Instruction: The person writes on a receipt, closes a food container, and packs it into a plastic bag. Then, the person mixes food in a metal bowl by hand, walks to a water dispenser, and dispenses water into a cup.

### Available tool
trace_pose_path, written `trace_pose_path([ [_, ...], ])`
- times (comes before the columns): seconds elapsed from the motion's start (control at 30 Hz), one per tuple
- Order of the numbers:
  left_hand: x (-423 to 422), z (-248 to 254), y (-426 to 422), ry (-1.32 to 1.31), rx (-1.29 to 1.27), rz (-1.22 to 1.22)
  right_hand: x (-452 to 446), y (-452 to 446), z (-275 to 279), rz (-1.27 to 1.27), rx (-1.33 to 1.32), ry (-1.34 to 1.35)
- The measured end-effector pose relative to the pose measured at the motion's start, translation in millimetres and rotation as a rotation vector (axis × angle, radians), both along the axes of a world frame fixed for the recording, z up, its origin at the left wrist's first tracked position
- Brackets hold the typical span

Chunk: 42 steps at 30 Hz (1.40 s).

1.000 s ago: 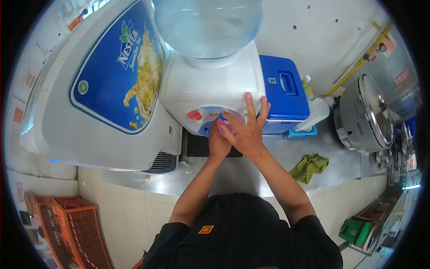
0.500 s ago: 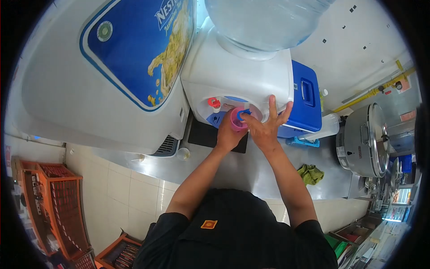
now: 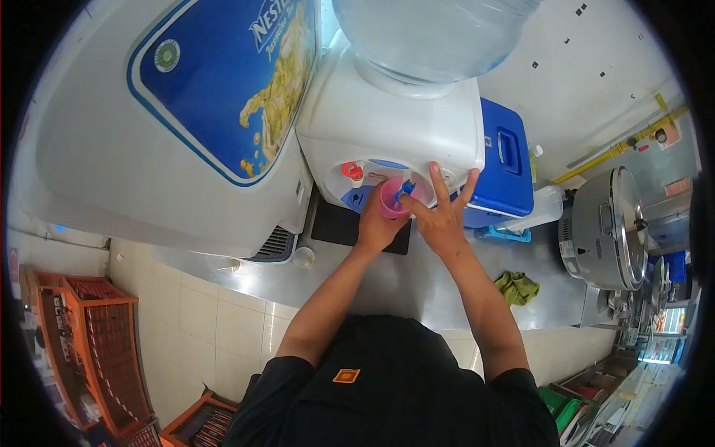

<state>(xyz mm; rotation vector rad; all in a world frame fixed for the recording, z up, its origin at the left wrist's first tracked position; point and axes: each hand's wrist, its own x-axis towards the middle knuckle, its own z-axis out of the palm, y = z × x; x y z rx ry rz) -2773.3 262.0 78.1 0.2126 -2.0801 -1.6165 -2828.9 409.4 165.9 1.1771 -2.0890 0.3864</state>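
My left hand [image 3: 377,226] is wrapped round a pink cup [image 3: 390,200] under the blue tap [image 3: 406,189] of a white water dispenser [image 3: 395,127]. My right hand [image 3: 441,222] has its thumb at the blue tap, with other fingers spread toward the dispenser's front. A red tap [image 3: 352,172] is to the left of the cup. On top of the dispenser stands a large clear water bottle [image 3: 439,37]. What the cup contains is hard to make out.
A Nestea machine [image 3: 171,179] stands at the left. Right of the dispenser are a blue cooler box [image 3: 509,160], a green cloth [image 3: 517,288] and a steel cooker [image 3: 602,229]. A small clear cup [image 3: 303,257] sits near the counter's front edge.
The view has shifted and come nearer to the dispenser. The pink cup now shows more openly under the blue tap, and my right hand's thumb has stayed near the tap.
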Motion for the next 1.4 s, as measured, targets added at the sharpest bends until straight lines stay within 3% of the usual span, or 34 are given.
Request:
trace_pose_path([
  [0.63, 3, 9, 2, -0.002, 0.002, -0.023, -2, 3, -24, -0.031, -0.073, -0.112],
  [1.4, 2, 5, 5, 0.004, -0.057, -0.002, -11, 6, -31, 0.029, -0.134, -0.014],
])
